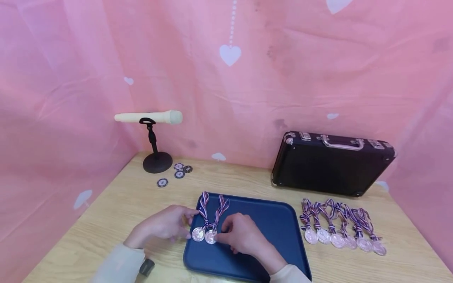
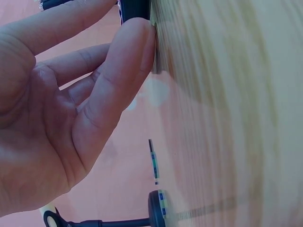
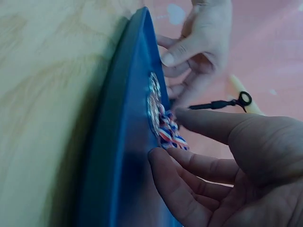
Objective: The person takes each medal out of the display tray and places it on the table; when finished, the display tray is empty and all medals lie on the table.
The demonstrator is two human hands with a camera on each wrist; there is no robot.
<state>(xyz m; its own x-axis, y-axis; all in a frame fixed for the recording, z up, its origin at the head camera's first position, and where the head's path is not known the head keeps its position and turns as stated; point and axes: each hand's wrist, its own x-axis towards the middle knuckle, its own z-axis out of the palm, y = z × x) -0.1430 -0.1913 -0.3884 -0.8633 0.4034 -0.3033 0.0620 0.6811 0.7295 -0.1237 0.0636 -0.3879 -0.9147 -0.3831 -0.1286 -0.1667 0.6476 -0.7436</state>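
Note:
Two silver medals with striped ribbons lie side by side on a dark blue tray, near its left rim. My left hand is at that rim, fingers relaxed, its index finger close to the ribbon of the left medal and its thumb just beside the disc. From the other side my right hand reaches in over the tray, its thumb tip touching the edge of the right medal. In the right wrist view a visible gap parts that thumb from the index fingertip, beside the striped ribbon.
Several more ribboned medals lie in a row right of the tray. Behind them stands a black briefcase. A white microphone on a black stand is at the back left, near several poker chips. Pink curtains enclose the table.

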